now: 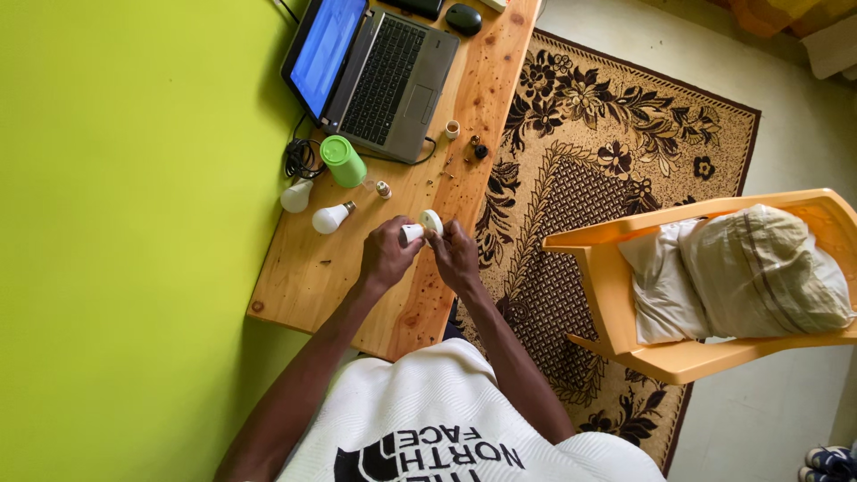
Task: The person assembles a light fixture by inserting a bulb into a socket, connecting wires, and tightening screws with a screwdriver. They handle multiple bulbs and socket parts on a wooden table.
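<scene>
My left hand (386,256) and my right hand (455,254) meet over the wooden table (303,277). Together they hold a small white bulb body (413,233), with a round white cap (432,220) at its end near my right fingertips. Whether the cap is joined to the body I cannot tell. Two white bulbs lie to the left, one (331,217) close to my left hand and another (296,195) by the wall.
A green cup (343,161) stands by an open laptop (375,71) with a black cable (302,159). A mouse (463,18) and small loose parts (453,128) lie farther along the table. An orange plastic chair (625,295) holding pillows stands on a patterned rug (589,152).
</scene>
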